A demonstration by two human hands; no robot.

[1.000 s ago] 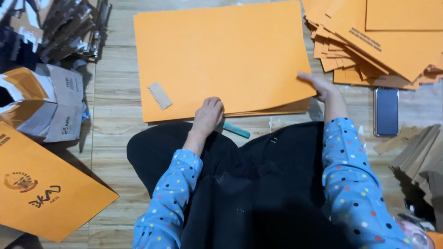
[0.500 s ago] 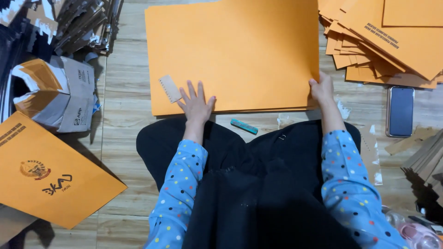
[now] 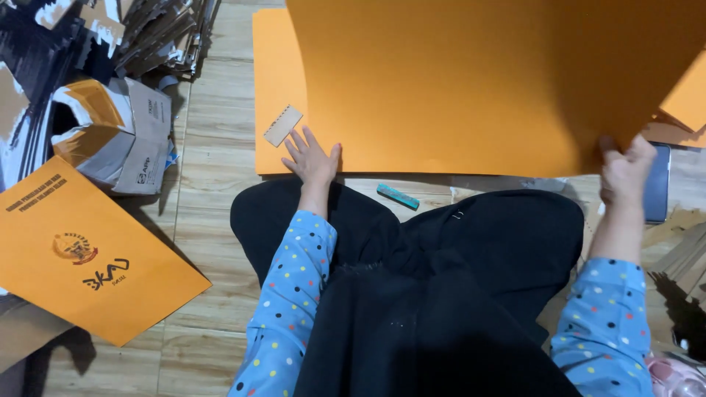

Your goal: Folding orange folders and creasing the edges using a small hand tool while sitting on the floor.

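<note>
Right hand [image 3: 625, 170] pinching lifted orange sheet [image 3: 471, 81] at its 5 o'clock corner, left hand [image 3: 312, 158] spread flat on stack [image 3: 276, 81], tab [image 3: 283, 126] at 11 o'clock.

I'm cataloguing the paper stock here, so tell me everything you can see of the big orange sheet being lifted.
The big orange sheet looks like plain, stiff card, unprinted on the side facing the camera. It is raised and tilted, with a slight bow, filling the top of the view. The right hand grips its lower right corner. Below it another orange sheet lies flat on the floor, where the left hand rests spread beside a small tan card strip.
</note>
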